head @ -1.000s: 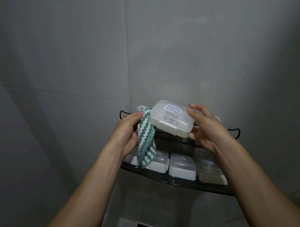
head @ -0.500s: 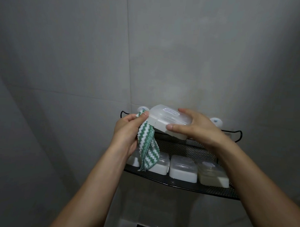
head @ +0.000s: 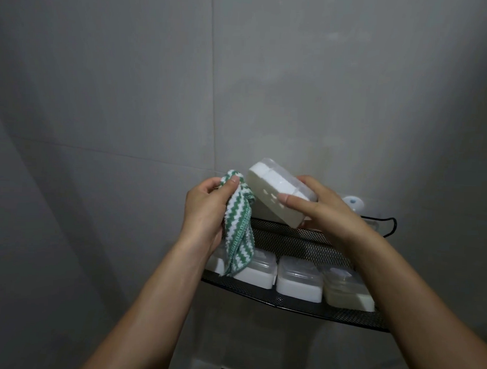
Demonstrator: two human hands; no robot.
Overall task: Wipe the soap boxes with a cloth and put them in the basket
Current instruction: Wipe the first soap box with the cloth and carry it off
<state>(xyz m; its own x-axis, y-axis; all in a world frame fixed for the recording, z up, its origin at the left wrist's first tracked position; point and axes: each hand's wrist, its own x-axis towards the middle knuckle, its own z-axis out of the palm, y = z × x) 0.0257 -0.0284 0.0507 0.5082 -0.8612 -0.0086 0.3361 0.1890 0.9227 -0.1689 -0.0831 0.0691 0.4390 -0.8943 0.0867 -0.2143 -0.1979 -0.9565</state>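
My right hand [head: 321, 209] grips a white soap box [head: 269, 189] above the basket, tilted so that its pale underside faces me. My left hand [head: 205, 208] grips a green-and-white striped cloth [head: 239, 231] just left of the box; the bunched top of the cloth sits close to the box's left end and the rest hangs down. Below them a black mesh basket [head: 293, 299] is fixed in the wall corner. Several white soap boxes [head: 299, 280] lie side by side in it; the leftmost is partly hidden by the cloth and my left wrist.
Grey tiled walls meet in a corner right behind the basket. A white suction mount [head: 352, 203] and a black wire hook [head: 391, 225] hold the basket's right end. A dark object shows at the bottom edge, under the basket.
My right hand has turned the soap box over, from lid up to underside facing me. My left hand has drawn the cloth slightly left, off the box's end.
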